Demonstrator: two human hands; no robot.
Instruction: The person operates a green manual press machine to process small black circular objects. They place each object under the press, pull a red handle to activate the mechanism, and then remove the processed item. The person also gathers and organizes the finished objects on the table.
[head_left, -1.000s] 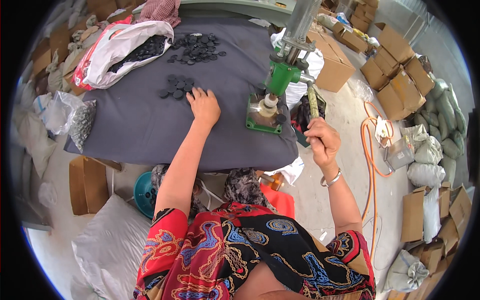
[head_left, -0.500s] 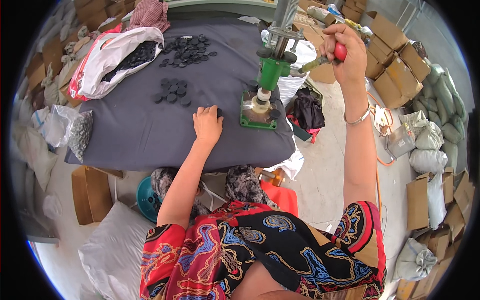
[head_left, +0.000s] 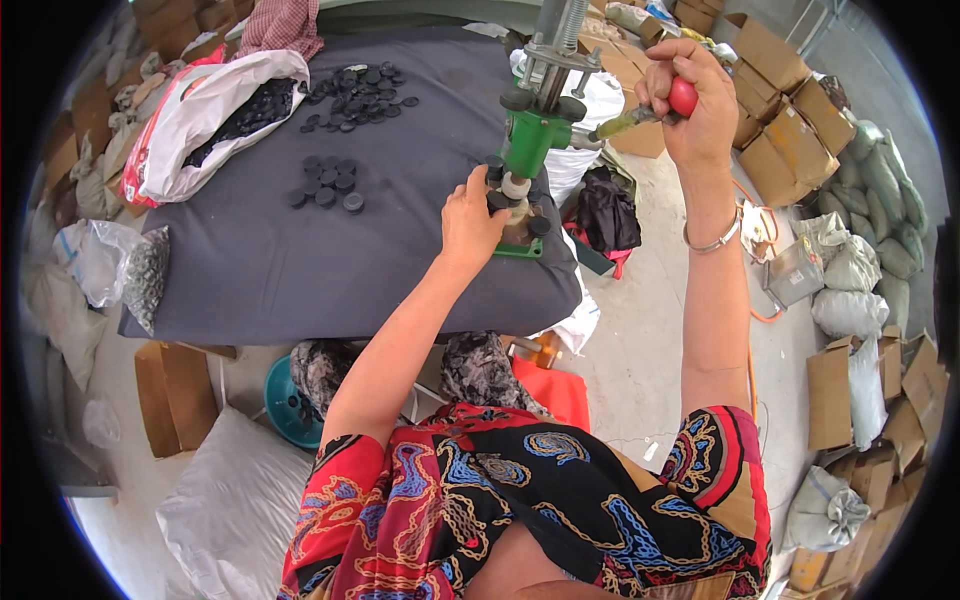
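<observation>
Right hand (head_left: 695, 100) grips the red round lever knob (head_left: 682, 96); left hand (head_left: 472, 215) pinches at the green metal press (head_left: 530, 140)

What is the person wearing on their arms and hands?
Both hands are bare, with no gloves. The right hand has a thin silver bangle at its wrist. The left hand wears nothing. Short, colourful patterned sleeves in red, black and blue end above the elbows.

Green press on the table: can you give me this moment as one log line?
left hand: at base of green press | right hand: grips red-knobbed lever, raised | dark discs: loose on grey table cover
</observation>
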